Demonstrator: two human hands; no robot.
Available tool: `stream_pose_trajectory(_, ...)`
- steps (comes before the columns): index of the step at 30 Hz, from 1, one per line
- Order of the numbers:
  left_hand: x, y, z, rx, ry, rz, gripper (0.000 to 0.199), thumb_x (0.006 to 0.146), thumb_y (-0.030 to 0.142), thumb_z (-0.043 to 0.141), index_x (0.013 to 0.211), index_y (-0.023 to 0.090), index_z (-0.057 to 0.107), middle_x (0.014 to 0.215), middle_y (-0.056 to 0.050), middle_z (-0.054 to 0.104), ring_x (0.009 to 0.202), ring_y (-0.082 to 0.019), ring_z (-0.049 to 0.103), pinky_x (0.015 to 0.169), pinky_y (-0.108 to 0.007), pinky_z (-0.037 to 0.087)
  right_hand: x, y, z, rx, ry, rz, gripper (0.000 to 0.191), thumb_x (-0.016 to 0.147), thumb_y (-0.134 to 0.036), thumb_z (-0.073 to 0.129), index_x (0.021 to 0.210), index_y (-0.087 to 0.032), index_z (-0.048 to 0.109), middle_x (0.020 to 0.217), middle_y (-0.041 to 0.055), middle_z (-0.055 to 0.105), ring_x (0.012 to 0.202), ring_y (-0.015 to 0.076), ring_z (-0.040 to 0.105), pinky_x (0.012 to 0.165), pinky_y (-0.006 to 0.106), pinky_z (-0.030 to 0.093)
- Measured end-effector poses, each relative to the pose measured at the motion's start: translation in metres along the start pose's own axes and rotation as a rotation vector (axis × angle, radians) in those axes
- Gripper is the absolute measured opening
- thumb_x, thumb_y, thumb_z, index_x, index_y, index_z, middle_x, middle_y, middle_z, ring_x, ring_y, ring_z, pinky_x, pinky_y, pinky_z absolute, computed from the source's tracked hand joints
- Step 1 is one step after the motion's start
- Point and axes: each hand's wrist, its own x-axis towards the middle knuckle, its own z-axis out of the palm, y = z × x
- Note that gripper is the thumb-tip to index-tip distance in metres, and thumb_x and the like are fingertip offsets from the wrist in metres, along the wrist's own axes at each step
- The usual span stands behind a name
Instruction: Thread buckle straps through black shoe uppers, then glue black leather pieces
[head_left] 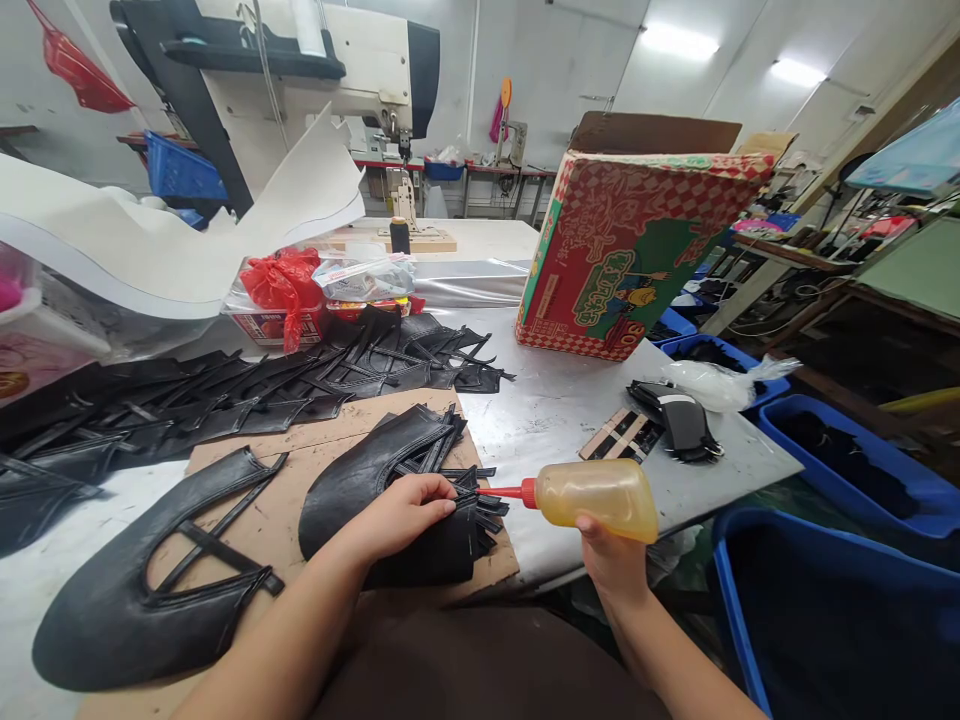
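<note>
My right hand (611, 555) is wrapped round a squeeze bottle (596, 495) of yellowish liquid, held on its side. Its red nozzle points left and meets the strap ends of a stack of black leather shoe uppers (349, 475). Thumb and forefinger of my left hand (412, 510) pinch a strap right by the nozzle tip. The stack lies on a brown cardboard sheet (322, 425). To the left, a single black shoe upper (112, 580) with crossed straps lies flat, partly over the cardboard.
Behind the cardboard runs a long row of overlapping black uppers (285, 385). A red printed carton (615, 255) stands at the back right, near black pieces (679, 420) and a plastic bag (720, 385). Blue bins (739, 610) line the right side. A sewing machine (352, 75) rises behind.
</note>
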Motion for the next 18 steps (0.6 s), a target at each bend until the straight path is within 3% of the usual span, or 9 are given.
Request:
stream_pose_trajectory(5,-0.0018,0.0025,-0.0009,0.003,-0.006,-0.026,0.022,0.071,0.035,0.047,0.078,0.017,0.057,0.067,0.002,0.052,0.064,-0.015,0.046,0.062,-0.026,0.036,0.0038,-0.0008,0.0011,-0.002,-0.034,0.008,0.046,0.047,-0.029,0.085,0.087,-0.022,0.064,0.078,0.0036,0.069,0.070,0.0242,0.063,0.064,0.037,0.052)
stream_pose_trajectory(11,-0.0028,0.0040,-0.0015,-0.012,0.004,-0.029,0.023,0.070,0.038,0.048,0.078,0.018,0.057,0.068,0.002,0.053,0.066,-0.016,0.047,0.063,-0.026,0.037,0.0054,-0.0034,0.0018,-0.013,-0.110,0.122,0.045,0.048,-0.038,0.084,0.083,-0.017,0.065,0.079,0.0110,0.068,0.074,0.0283,0.064,0.068,0.041,0.052)
stream_pose_trajectory(18,-0.0021,0.0006,-0.0018,-0.080,-0.008,-0.016,0.027,0.068,0.044,0.051,0.077,0.019,0.056,0.069,0.002,0.053,0.068,-0.016,0.048,0.066,-0.027,0.038,-0.0003,-0.0046,0.0016,0.013,-0.079,0.160,0.046,0.044,-0.041,0.084,0.080,-0.020,0.063,0.074,0.0079,0.067,0.070,0.0270,0.063,0.067,0.043,0.052)
